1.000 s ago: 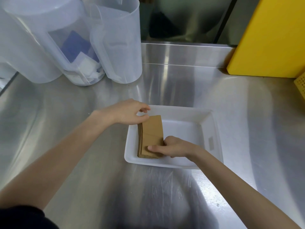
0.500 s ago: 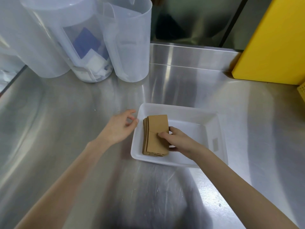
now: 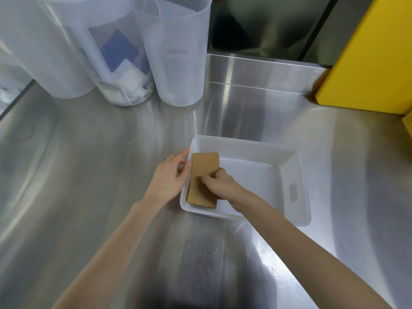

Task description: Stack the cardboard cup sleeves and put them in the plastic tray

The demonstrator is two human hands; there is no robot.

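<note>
A stack of brown cardboard cup sleeves point(image 3: 204, 166) lies flat in the left part of the white plastic tray point(image 3: 299, 175) on the steel counter. My right hand point(image 3: 223, 184) rests on top of the stack, fingers curled over its right edge and middle, covering part of it. My left hand point(image 3: 169, 177) is at the tray's left rim with fingers apart, thumb and fingertips against the stack's left side. The right part of the tray holds nothing.
Three translucent plastic containers stand at the back left: a jug point(image 3: 180, 52), one with blue and white papers inside point(image 3: 122, 63), and a larger one point(image 3: 44, 41). A yellow board point(image 3: 367, 59) leans at the back right. A raised steel backsplash point(image 3: 256, 72) borders the counter.
My left hand moved from the counter back to the tray's left rim against the stack. My right hand slid further onto the stack. The camera view shifted slightly.
</note>
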